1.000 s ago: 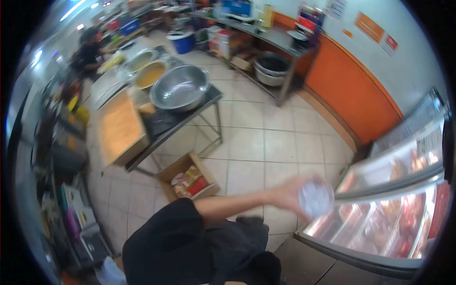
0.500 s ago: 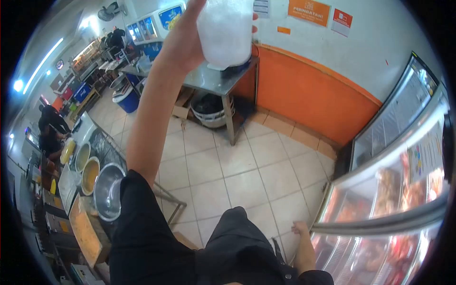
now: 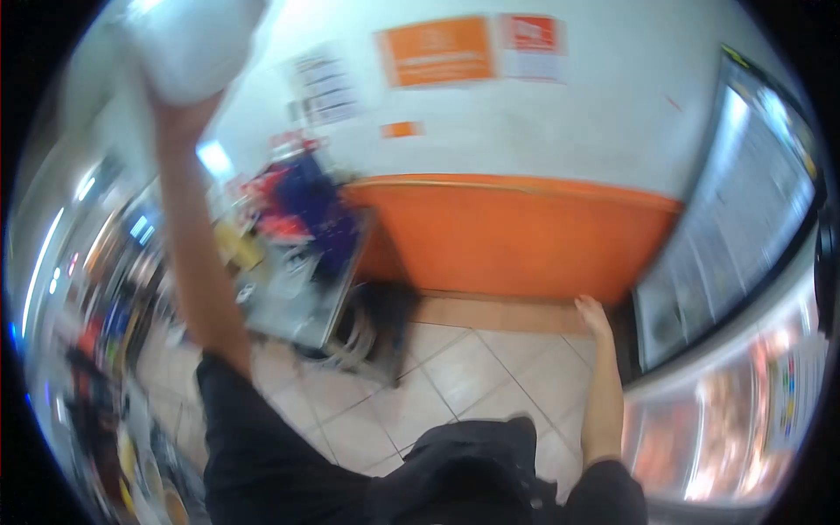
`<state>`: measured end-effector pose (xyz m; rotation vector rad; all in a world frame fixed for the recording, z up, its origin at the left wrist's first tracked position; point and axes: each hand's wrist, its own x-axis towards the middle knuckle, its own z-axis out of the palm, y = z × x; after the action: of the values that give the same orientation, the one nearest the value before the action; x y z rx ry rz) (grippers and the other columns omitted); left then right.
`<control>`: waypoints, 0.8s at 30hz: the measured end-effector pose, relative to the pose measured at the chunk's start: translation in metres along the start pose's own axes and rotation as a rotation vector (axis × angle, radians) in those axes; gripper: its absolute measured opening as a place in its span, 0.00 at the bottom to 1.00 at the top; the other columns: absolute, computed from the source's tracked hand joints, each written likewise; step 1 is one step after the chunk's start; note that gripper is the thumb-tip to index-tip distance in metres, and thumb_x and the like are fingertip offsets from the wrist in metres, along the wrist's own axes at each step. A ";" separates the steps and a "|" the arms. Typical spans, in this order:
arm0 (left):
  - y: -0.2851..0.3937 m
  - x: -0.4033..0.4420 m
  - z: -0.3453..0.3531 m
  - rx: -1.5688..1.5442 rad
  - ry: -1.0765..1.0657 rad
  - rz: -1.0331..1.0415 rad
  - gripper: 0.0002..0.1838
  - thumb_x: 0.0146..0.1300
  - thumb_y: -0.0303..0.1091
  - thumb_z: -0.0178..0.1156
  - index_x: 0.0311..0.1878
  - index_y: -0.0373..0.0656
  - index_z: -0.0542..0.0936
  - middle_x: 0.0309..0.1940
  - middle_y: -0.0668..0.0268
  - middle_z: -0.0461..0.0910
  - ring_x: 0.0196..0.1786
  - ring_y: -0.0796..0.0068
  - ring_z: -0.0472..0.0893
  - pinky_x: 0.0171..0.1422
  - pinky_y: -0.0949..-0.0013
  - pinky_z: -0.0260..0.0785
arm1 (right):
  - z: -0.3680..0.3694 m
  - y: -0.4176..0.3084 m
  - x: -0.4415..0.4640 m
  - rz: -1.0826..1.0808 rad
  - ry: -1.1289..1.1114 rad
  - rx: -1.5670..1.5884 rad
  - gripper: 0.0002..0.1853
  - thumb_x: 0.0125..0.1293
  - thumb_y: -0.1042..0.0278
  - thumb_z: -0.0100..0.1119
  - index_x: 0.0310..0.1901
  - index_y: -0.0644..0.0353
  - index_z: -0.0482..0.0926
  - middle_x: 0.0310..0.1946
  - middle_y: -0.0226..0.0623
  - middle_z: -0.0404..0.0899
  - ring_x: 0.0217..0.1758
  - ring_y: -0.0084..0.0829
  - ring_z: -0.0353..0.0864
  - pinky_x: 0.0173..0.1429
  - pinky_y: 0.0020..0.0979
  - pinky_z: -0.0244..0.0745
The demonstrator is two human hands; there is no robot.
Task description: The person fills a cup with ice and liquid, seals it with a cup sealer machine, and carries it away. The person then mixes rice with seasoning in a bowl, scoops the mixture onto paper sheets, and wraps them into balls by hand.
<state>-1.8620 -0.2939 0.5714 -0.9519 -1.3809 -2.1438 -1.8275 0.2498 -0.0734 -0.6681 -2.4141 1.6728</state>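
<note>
My left hand [image 3: 185,112] is lifted high at the upper left, under a whitish translucent container [image 3: 194,44]. Its fingers are mostly hidden behind the container, which blurs with motion. The earlier frame shows them wrapped around it. My right hand [image 3: 591,310] hangs low at the right, in front of the orange lower wall [image 3: 516,236]. It holds nothing visible, and its fingers look loosely apart.
A metal table [image 3: 302,306] with blurred items on it stands left of centre. At the right are an upright glass-door fridge [image 3: 726,227] and a lit display case [image 3: 700,429]. Tiled floor [image 3: 464,372] lies ahead; a blurred work area runs along the left.
The view has swung, bringing more wall and the fridge into sight. The container in my left hand has shifted to the upper left of the picture. My right hand appears higher and farther forward.
</note>
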 end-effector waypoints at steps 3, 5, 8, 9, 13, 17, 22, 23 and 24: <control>-0.100 0.012 0.060 0.273 -0.100 -0.009 0.66 0.53 0.88 0.36 0.79 0.38 0.46 0.80 0.51 0.46 0.80 0.48 0.51 0.83 0.51 0.42 | -0.098 -0.029 0.063 0.024 0.209 -0.388 0.39 0.66 0.51 0.62 0.70 0.70 0.64 0.66 0.59 0.69 0.67 0.51 0.73 0.70 0.40 0.67; -0.182 0.021 0.035 0.243 -0.297 0.004 0.74 0.42 0.92 0.43 0.79 0.36 0.45 0.79 0.47 0.46 0.79 0.50 0.55 0.83 0.51 0.44 | -0.163 -0.035 0.126 0.082 0.355 -0.463 0.33 0.64 0.53 0.62 0.63 0.69 0.69 0.62 0.59 0.73 0.67 0.54 0.71 0.71 0.47 0.66; -0.288 0.010 0.017 0.118 -0.352 -0.138 0.74 0.38 0.88 0.54 0.77 0.36 0.48 0.75 0.46 0.50 0.75 0.54 0.61 0.79 0.52 0.50 | -0.246 -0.068 0.194 0.140 0.435 -0.965 0.30 0.64 0.57 0.62 0.64 0.63 0.69 0.64 0.50 0.70 0.69 0.51 0.67 0.68 0.51 0.67; -0.318 -0.002 0.025 0.136 -0.310 -0.166 0.74 0.36 0.86 0.56 0.76 0.36 0.49 0.74 0.46 0.52 0.73 0.55 0.62 0.78 0.52 0.52 | -0.271 -0.075 0.223 0.164 0.436 -1.035 0.30 0.63 0.58 0.63 0.64 0.62 0.70 0.63 0.49 0.70 0.69 0.50 0.67 0.67 0.53 0.67; -0.437 -0.039 0.059 0.137 -0.225 -0.370 0.73 0.29 0.81 0.64 0.72 0.35 0.55 0.67 0.48 0.61 0.67 0.55 0.69 0.72 0.53 0.60 | -0.373 -0.083 0.344 0.114 0.483 -1.615 0.24 0.67 0.61 0.56 0.63 0.60 0.74 0.64 0.47 0.71 0.71 0.47 0.66 0.73 0.52 0.59; -0.529 -0.055 0.084 0.091 -0.219 -0.581 0.72 0.22 0.75 0.73 0.68 0.34 0.61 0.61 0.49 0.69 0.61 0.56 0.75 0.65 0.53 0.69 | -0.422 -0.096 0.428 0.234 0.337 -2.094 0.22 0.72 0.61 0.46 0.63 0.59 0.77 0.67 0.43 0.71 0.74 0.43 0.63 0.80 0.51 0.44; -0.607 -0.038 0.097 -0.004 -0.201 -0.804 0.69 0.13 0.66 0.84 0.62 0.34 0.68 0.52 0.53 0.78 0.53 0.58 0.82 0.57 0.54 0.77 | -0.434 -0.089 0.476 0.424 0.249 -2.140 0.24 0.73 0.57 0.46 0.65 0.58 0.75 0.69 0.39 0.69 0.77 0.41 0.59 0.82 0.50 0.36; -0.627 -0.033 0.090 0.011 -0.306 -0.805 0.69 0.13 0.66 0.84 0.62 0.34 0.68 0.52 0.53 0.78 0.53 0.58 0.82 0.57 0.56 0.77 | -0.427 -0.091 0.470 0.516 0.254 -2.160 0.26 0.73 0.57 0.46 0.68 0.57 0.73 0.70 0.38 0.68 0.78 0.40 0.57 0.82 0.50 0.35; -0.648 -0.028 0.084 0.012 -0.413 -0.804 0.68 0.14 0.66 0.84 0.62 0.34 0.69 0.52 0.54 0.78 0.53 0.59 0.82 0.57 0.57 0.76 | -0.421 -0.087 0.462 0.527 0.332 -2.263 0.26 0.72 0.58 0.48 0.68 0.57 0.72 0.72 0.38 0.66 0.79 0.40 0.56 0.82 0.50 0.35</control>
<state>-2.2442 0.0542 0.1706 -0.9749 -2.2773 -2.5599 -2.1180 0.7822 0.0993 -1.3597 -2.6681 -1.8274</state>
